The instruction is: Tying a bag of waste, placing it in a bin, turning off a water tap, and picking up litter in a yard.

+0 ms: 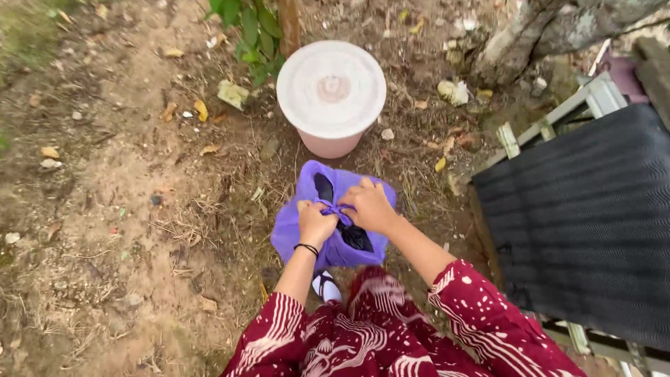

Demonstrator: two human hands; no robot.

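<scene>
View from above of a person in a red patterned garment (391, 335) bending over bare ground (105, 209) strewn with dry leaves and twigs. A purple bag (296, 227) sits on the ground directly in front of the person, near the middle of the view, with dark contents showing through gaps in its top. The left hand (315, 222), a black band at its wrist, is closed around one twisted purple strip of the bag's mouth; the right hand (370, 206) is closed on the strip beside it, and the two hands nearly touch over the knot between them. Just beyond the bag stands a pink bucket (328, 143) covered by a round white lid (331, 87). A green-leaved plant (251, 31) grows just left of the bucket, and a tree trunk (530, 31) rises at the upper right. A dark ribbed sheet (586, 216) lies over a pale frame (558, 115) along the right edge. One sandalled foot (326, 286) shows below the bag.
</scene>
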